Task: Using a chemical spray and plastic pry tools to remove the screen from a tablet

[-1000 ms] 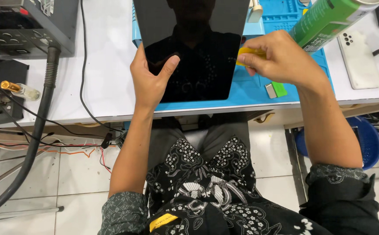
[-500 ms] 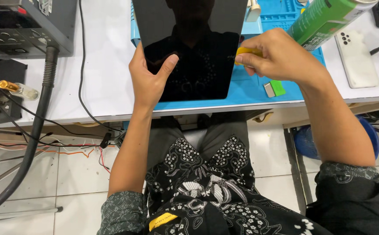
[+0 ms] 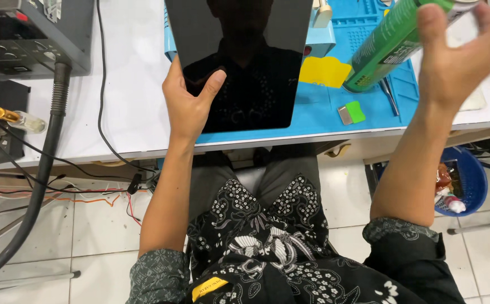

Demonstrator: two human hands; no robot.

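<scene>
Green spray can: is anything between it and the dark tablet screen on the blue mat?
Nothing visible blocks it. The right hand holds the green spray can tilted above the blue mat, right of the tablet. A yellow pick lies flat on the mat between them. The left hand grips the tablet's lower left edge.

Right hand (image 3: pixel 459 50) left yellow pick (image 3: pixel 323 71), grabbed green can (image 3: pixel 394 42).

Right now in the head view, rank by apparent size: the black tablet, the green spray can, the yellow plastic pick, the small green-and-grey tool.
1. black tablet
2. green spray can, though raised nearer the camera, so it may be flattered
3. yellow plastic pick
4. small green-and-grey tool
</scene>
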